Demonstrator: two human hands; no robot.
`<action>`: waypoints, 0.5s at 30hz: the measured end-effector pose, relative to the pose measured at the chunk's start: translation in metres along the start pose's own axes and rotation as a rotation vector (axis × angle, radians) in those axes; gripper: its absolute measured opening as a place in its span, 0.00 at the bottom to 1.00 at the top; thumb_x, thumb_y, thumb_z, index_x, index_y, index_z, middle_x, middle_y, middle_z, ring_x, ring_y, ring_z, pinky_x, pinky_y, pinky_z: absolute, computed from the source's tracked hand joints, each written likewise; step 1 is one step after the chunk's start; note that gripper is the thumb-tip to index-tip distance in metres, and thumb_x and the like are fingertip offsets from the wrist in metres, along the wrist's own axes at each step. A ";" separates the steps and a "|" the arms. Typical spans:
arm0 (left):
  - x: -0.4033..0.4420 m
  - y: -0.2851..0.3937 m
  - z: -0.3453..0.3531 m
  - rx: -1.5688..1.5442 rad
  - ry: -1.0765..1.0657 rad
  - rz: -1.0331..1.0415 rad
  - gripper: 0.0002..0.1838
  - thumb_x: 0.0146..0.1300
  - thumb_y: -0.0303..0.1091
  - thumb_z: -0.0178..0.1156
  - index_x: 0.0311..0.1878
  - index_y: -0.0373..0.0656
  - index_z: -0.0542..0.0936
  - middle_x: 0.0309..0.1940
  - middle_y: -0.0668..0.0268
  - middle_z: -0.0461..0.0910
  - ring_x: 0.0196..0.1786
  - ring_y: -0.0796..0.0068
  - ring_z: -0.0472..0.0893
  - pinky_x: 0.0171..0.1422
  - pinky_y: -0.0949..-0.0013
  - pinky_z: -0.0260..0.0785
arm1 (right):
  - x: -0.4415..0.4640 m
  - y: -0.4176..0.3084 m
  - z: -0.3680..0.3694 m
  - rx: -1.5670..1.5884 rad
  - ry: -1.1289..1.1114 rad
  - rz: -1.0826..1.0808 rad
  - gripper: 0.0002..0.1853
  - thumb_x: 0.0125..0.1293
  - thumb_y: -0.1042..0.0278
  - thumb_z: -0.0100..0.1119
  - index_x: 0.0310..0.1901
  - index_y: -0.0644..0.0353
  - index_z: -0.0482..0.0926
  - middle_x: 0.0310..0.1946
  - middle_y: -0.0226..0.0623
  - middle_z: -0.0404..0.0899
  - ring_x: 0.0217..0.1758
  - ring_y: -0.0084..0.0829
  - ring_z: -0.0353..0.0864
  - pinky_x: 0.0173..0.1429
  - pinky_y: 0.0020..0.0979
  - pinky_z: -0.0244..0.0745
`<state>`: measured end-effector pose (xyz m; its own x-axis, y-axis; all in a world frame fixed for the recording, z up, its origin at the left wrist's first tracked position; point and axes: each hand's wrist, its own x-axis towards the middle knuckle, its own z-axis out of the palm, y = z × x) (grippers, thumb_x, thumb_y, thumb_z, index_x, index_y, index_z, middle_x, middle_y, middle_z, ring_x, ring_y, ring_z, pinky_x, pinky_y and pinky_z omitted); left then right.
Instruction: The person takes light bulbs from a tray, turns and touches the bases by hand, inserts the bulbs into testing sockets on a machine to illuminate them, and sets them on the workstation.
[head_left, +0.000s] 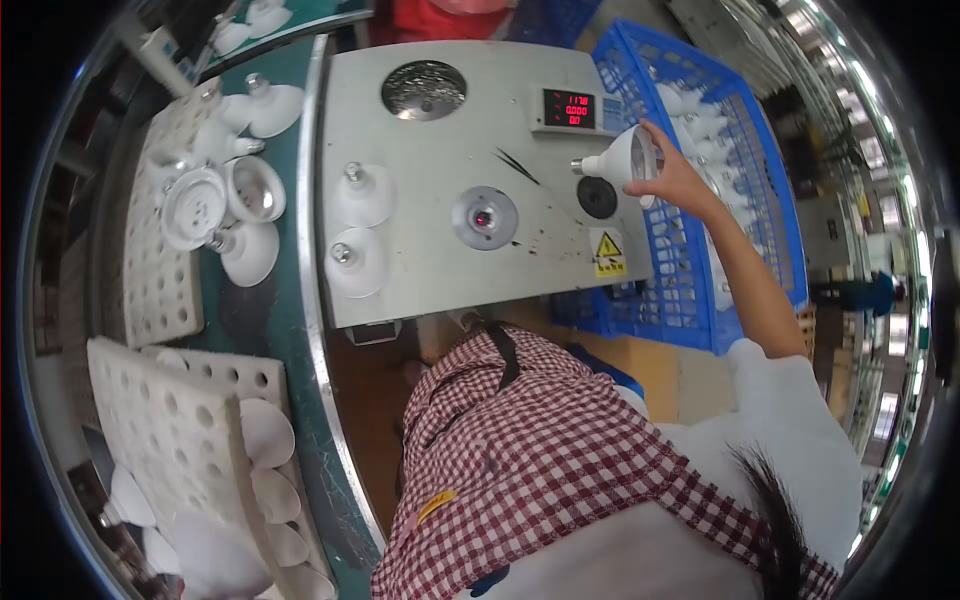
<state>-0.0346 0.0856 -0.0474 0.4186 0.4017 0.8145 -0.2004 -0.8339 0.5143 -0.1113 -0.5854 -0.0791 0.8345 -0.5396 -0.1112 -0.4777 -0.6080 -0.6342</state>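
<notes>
My right hand (676,178) grips a white light bulb (618,156) by its wide rim, over the right side of a grey test bench (420,270). The bulb lies sideways in the air, its metal screw cap pointing left, just above a black round pad (597,197). My left hand is not in view. Left of a round metal socket (485,218) with a red glow in its centre, two white bulbs (357,262) stand on the bench, caps up. A meter (568,108) with red digits sits behind the held bulb.
A blue plastic crate (700,290) with many bulbs stands at the right. On the green table (245,320) at the left are loose bulbs (250,253) and white foam trays with holes (165,400). A round opening (424,90) is at the bench's back.
</notes>
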 end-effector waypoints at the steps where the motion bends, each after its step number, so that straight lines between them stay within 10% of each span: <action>1: -0.013 0.016 0.016 -0.225 -0.117 -0.250 0.19 0.57 0.45 0.55 0.36 0.34 0.70 0.30 0.58 0.71 0.30 0.68 0.72 0.35 0.67 0.67 | 0.001 0.021 -0.006 -0.156 0.011 0.001 0.55 0.30 0.58 0.70 0.63 0.57 0.50 0.59 0.50 0.57 0.61 0.44 0.60 0.62 0.37 0.57; 8: -0.110 0.162 0.113 -0.678 -0.827 -0.569 0.17 0.56 0.27 0.52 0.49 0.31 0.67 0.44 0.56 0.73 0.48 0.66 0.72 0.53 0.64 0.66 | 0.020 0.119 0.015 -0.432 -0.032 0.045 0.57 0.29 0.53 0.72 0.63 0.56 0.49 0.59 0.55 0.53 0.62 0.50 0.56 0.63 0.39 0.55; 15: -0.130 0.170 0.120 -0.693 -0.944 -0.620 0.20 0.56 0.31 0.58 0.50 0.33 0.67 0.44 0.58 0.73 0.48 0.69 0.71 0.55 0.65 0.62 | 0.031 0.118 0.026 -0.473 -0.105 0.105 0.58 0.28 0.53 0.72 0.64 0.47 0.47 0.60 0.59 0.48 0.60 0.56 0.57 0.61 0.44 0.57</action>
<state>-0.0163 -0.1533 -0.0980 0.9991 -0.0075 0.0426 -0.0432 -0.1309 0.9905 -0.1348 -0.6590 -0.1772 0.7869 -0.5652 -0.2475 -0.6124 -0.7644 -0.2017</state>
